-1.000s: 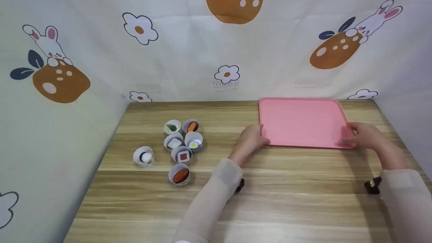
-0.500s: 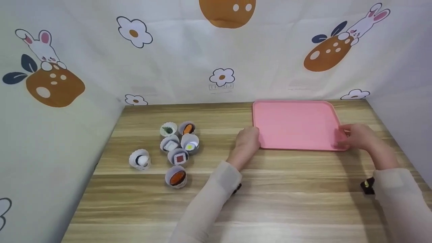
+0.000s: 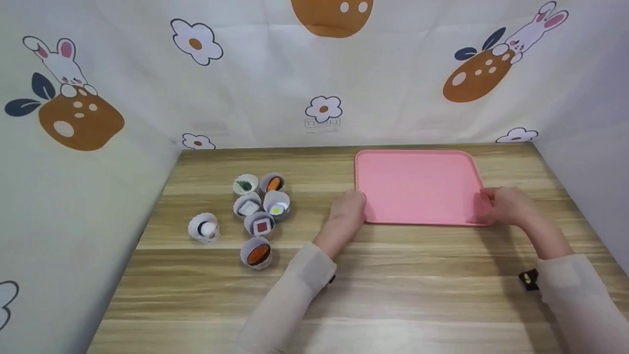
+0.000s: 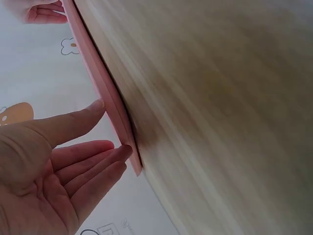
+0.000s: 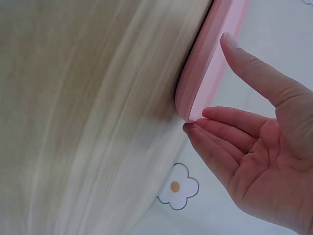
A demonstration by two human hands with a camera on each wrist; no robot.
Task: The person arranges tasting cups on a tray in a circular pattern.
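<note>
A pink rectangular tray (image 3: pixel 417 187) lies flat on the wooden table, right of the middle. My left hand (image 3: pixel 344 216) holds its near left corner. In the left wrist view, the left thumb (image 4: pixel 88 115) touches the tray's rim while the fingertips meet its edge. My right hand (image 3: pixel 508 206) holds the near right corner, the thumb reaching over the rim. From the right wrist, the thumb (image 5: pixel 242 56) lies along the pink edge and the fingers touch the corner. The head view hides part of the left fingers.
To the left stand several small pale cups with sushi-like pieces, among them a cup with an orange piece (image 3: pixel 257 253) and one with a white ball (image 3: pixel 204 228). Printed cloth (image 3: pixel 265 73) hangs behind the wooden table (image 3: pixel 393 290).
Both hands have slid the tray left and slightly nearer to me across the table. The cups have kept their places; the head view has shifted a little.
</note>
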